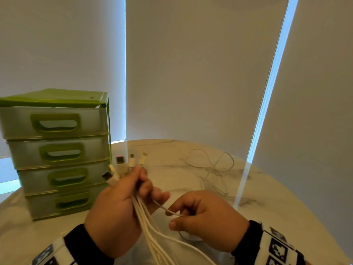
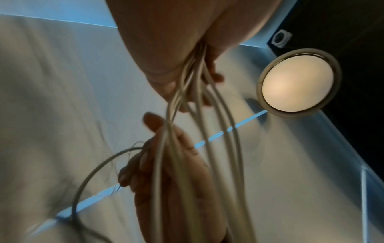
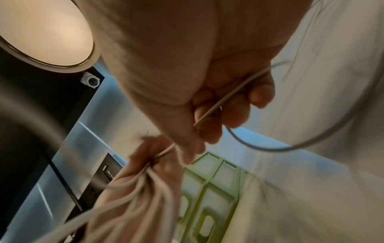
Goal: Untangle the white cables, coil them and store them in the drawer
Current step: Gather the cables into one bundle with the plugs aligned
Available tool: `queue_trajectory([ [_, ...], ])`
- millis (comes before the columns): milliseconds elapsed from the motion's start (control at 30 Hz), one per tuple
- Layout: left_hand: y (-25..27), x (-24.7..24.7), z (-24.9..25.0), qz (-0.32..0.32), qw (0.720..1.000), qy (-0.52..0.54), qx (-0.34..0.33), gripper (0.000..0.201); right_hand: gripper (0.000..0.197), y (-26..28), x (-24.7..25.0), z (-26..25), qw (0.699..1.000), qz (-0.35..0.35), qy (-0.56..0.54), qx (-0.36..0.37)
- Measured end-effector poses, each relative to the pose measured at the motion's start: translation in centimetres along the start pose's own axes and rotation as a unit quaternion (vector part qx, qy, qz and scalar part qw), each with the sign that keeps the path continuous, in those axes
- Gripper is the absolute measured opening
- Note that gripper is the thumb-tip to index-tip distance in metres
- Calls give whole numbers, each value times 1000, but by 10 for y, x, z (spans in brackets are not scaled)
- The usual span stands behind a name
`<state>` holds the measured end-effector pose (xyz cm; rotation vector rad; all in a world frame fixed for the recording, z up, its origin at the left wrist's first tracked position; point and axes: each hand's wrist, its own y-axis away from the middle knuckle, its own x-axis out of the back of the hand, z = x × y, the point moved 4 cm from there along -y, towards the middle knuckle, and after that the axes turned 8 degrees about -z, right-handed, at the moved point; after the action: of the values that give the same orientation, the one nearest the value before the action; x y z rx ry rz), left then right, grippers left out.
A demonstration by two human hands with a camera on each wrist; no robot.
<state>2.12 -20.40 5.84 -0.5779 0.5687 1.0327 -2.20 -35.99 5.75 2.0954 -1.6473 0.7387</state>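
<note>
Pale roller blinds fill the whole backdrop, with daylight showing in the gaps between them. Below them is a round marble-look bench.

A green four-drawer unit stands on the bench at the left. All four drawers are pushed in, the fronts are translucent and the handles are green cut-outs. It also shows in the right wrist view.

A round ceiling lamp, lit, shows in both wrist views.

Both hands are up over the near edge of the bench, close together but not touching. Dark sleeves, with patterned marker bands at the wrists.

Left hand: fist wrapped around a bundle of white cables. About five connector ends fan out above the fist, just in front of the drawer unit. The cable runs hang down from the bottom of the fist towards the person. The left wrist view shows the strands leaving the palm in parallel, blurred.

Right hand: fingers curled, thumb and forefinger pinching a single strand that runs across from the left fist. The right wrist view shows that strand crossing the curled fingers.

Loose loops of thin white cable still lie on the bench behind the hands, towards the right, overlapping each other. I can't tell whether they join the held bundle.
</note>
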Motion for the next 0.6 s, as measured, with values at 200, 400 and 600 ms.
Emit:
queue_trajectory([
  [200,-5,19,34,14,996,55,-63,34,10,12,73,27,965,250,80,-19],
  [400,-10,27,36,20,996,46,-75,40,10,17,107,66,920,389,17,-42],
  [600,-9,27,46,-40,991,-17,-123,30,20,16,111,93,917,371,9,-146],
])
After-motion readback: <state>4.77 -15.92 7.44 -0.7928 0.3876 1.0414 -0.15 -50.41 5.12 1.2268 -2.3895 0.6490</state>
